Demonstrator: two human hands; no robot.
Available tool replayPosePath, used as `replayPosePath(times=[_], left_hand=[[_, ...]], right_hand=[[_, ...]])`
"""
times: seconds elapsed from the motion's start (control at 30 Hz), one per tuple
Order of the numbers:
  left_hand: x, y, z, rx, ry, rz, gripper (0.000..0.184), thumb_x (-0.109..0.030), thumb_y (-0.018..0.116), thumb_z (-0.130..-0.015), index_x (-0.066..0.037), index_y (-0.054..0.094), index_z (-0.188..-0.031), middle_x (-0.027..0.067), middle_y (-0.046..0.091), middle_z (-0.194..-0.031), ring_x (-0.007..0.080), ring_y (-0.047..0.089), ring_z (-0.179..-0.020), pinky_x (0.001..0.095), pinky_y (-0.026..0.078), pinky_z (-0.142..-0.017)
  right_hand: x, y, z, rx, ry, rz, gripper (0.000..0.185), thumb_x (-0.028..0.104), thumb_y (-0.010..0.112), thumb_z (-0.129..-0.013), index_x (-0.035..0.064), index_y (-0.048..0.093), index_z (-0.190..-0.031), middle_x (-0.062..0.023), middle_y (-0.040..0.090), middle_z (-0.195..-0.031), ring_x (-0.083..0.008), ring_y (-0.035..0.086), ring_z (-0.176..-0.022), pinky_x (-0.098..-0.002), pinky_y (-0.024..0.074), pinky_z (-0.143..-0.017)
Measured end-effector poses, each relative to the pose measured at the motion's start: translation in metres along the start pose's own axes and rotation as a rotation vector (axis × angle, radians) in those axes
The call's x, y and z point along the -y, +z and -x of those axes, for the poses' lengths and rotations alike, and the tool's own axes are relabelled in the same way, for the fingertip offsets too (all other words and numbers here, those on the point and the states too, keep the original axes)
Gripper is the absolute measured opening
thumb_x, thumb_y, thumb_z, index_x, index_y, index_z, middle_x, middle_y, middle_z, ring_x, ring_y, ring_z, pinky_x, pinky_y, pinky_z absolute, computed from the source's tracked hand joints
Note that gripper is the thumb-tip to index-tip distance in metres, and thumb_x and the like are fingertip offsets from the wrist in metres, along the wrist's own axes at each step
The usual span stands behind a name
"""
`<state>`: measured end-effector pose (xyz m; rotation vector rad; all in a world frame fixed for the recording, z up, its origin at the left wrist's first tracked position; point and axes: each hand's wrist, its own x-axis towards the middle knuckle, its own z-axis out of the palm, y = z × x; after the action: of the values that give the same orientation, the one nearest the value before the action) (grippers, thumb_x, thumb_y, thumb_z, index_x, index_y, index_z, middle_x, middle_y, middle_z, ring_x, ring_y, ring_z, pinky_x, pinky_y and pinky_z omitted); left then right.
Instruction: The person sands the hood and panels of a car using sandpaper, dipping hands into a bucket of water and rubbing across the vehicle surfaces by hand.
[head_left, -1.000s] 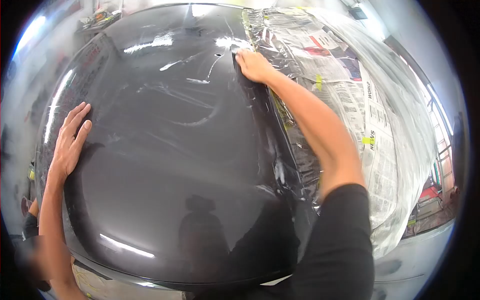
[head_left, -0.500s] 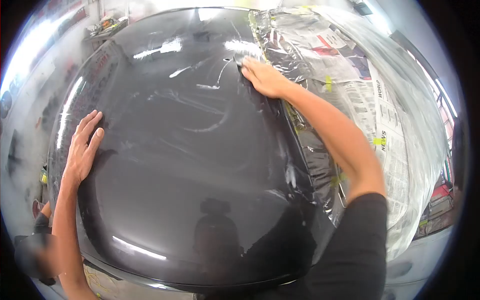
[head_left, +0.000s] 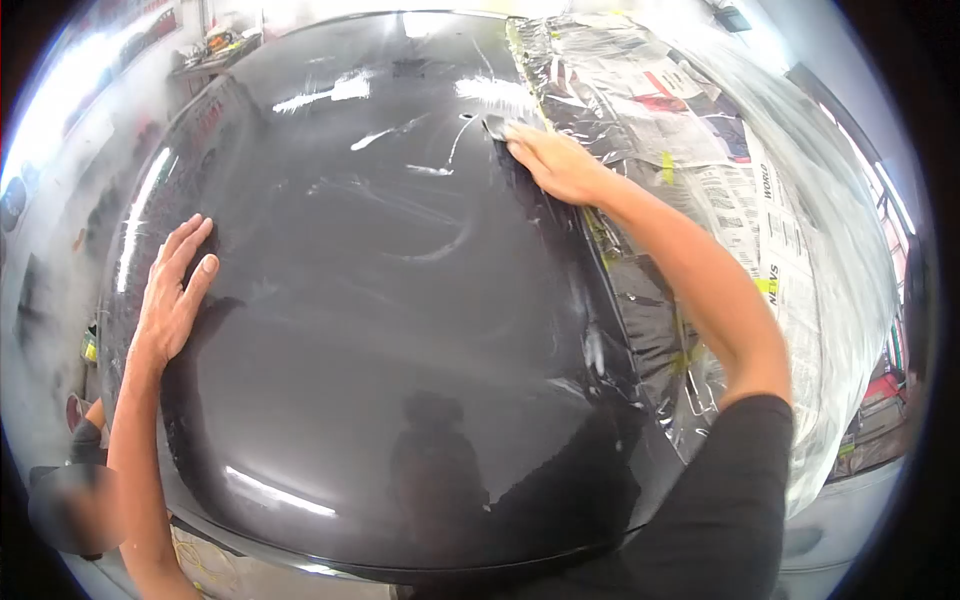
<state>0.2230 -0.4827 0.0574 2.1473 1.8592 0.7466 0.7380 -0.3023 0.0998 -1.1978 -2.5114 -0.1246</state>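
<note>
Panel (head_left: 340,310), dark, wide and gently domed, under both hands. Stretches well past the fingertips and curves down at the side of the left hand. Looks glossy close to the wearer's body, but more dull between the hands, with thin whitish streaks (head_left: 435,252) in curved strokes. Left hand (head_left: 175,300) released and flattened, laid on the rounded side of the panel, fingers close together and thumb apart. Right hand (head_left: 555,165) bent over small grey pad (head_left: 495,127), grasping it against the panel; cannot tell from which material. Just past the right fingertips, small dark hole (head_left: 465,116). Nearer to the body than the right hand, along the edge, thicker white smears (head_left: 595,350). To the right of the right hand, crumpled shiny film (head_left: 640,282), flat sheets of printed newspaper (head_left: 715,205), short pieces of yellow-green tape (head_left: 668,168), and, farther outward, translucent plastic sheet (head_left: 850,300) in soft folds.
</note>
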Motion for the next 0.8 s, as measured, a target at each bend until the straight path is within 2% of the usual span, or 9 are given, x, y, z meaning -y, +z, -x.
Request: replayPosePath(times=[0.07,0.17,0.33,0.4,0.47,0.57,0.6,0.7,0.8], left_hand=[[-0.006,-0.003,-0.001,0.002,0.001,-0.016,0.063,-0.049,0.052,-0.104,-0.008,0.052,-0.152,0.0126,0.042,-0.162,0.034,0.035,-0.152,0.0473,0.025,-0.125],[-0.008,-0.004,-0.002,0.008,-0.007,0.015,0.063,-0.049,0.053,-0.104,-0.008,0.052,-0.152,0.0124,0.041,-0.163,0.0342,0.034,-0.152,0.0476,0.024,-0.125],[-0.006,-0.005,-0.003,0.0,-0.01,0.02,0.064,-0.049,0.053,-0.104,-0.008,0.052,-0.153,0.0133,0.041,-0.163,0.0354,0.034,-0.152,0.0475,0.024,-0.125],[-0.003,-0.004,0.0,-0.004,-0.01,0.002,0.064,-0.05,0.052,-0.104,-0.008,0.051,-0.153,0.0137,0.041,-0.163,0.0358,0.034,-0.152,0.0475,0.024,-0.125],[-0.002,-0.002,-0.001,-0.002,-0.005,-0.017,0.065,-0.051,0.051,-0.105,-0.007,0.051,-0.152,0.0141,0.041,-0.163,0.0363,0.033,-0.153,0.0475,0.024,-0.125],[-0.009,-0.002,-0.002,-0.002,-0.034,-0.035,0.066,-0.052,0.048,-0.105,-0.007,0.051,-0.152,0.0146,0.041,-0.163,0.0364,0.033,-0.153,0.0477,0.024,-0.125],[-0.007,-0.001,-0.002,-0.005,-0.034,-0.04,0.067,-0.054,0.047,-0.105,-0.007,0.051,-0.152,0.0149,0.041,-0.163,0.0366,0.033,-0.153,0.0478,0.025,-0.125],[-0.004,-0.002,-0.003,0.01,-0.031,0.03,0.067,-0.054,0.047,-0.105,-0.007,0.051,-0.152,0.015,0.041,-0.163,0.0367,0.033,-0.153,0.0477,0.024,-0.125],[-0.008,-0.004,-0.002,0.006,-0.041,0.014,0.066,-0.053,0.047,-0.106,-0.007,0.051,-0.152,0.0149,0.041,-0.163,0.0366,0.033,-0.153,0.0476,0.024,-0.125]], right_hand=[[-0.001,-0.013,0.024,-0.066,-0.185,-0.074,0.044,0.034,0.042,-0.11,-0.0029,0.064,-0.122,-0.0276,0.07,-0.114,-0.0473,0.064,-0.112,-0.0518,0.0493,-0.098],[-0.024,-0.016,-0.026,0.127,0.099,-0.026,0.044,0.033,0.043,-0.108,-0.0018,0.065,-0.123,-0.0263,0.071,-0.112,-0.0488,0.064,-0.11,-0.0549,0.0489,-0.097],[-0.056,0.029,-0.097,0.168,0.235,0.279,0.045,0.032,0.045,-0.105,-0.0042,0.07,-0.112,-0.0291,0.071,-0.11,-0.0461,0.067,-0.109,-0.051,0.0515,-0.098],[-0.032,0.015,-0.065,0.181,0.232,0.125,0.045,0.031,0.047,-0.106,-0.005,0.066,-0.125,-0.0278,0.067,-0.128,-0.0421,0.062,-0.125,-0.0471,0.047,-0.108],[0.003,0.003,-0.004,0.047,-0.047,0.08,0.049,0.033,0.049,-0.107,-0.0023,0.058,-0.14,-0.0247,0.057,-0.146,-0.0381,0.051,-0.14,-0.0444,0.0387,-0.117],[0.022,-0.016,0.016,0.149,-0.02,-0.036,0.054,0.037,0.048,-0.108,-0.001,0.051,-0.148,-0.0222,0.048,-0.156,-0.0359,0.041,-0.148,-0.0426,0.0313,-0.122],[-0.006,-0.003,-0.001,0.089,-0.113,-0.043,0.054,0.038,0.049,-0.108,-0.0002,0.054,-0.145,-0.024,0.055,-0.149,-0.0383,0.049,-0.141,-0.0438,0.0363,-0.118],[-0.046,0.025,-0.087,0.081,0.116,-0.054,0.053,0.042,0.048,-0.108,0.0013,0.057,-0.14,-0.0235,0.065,-0.135,-0.0425,0.06,-0.126,-0.0467,0.0446,-0.109],[-0.052,0.055,-0.121,0.008,0.219,0.139,0.05,0.039,0.038,-0.109,0.0025,0.059,-0.136,-0.022,0.06,-0.141,-0.0396,0.055,-0.133,-0.0472,0.0438,-0.11]])
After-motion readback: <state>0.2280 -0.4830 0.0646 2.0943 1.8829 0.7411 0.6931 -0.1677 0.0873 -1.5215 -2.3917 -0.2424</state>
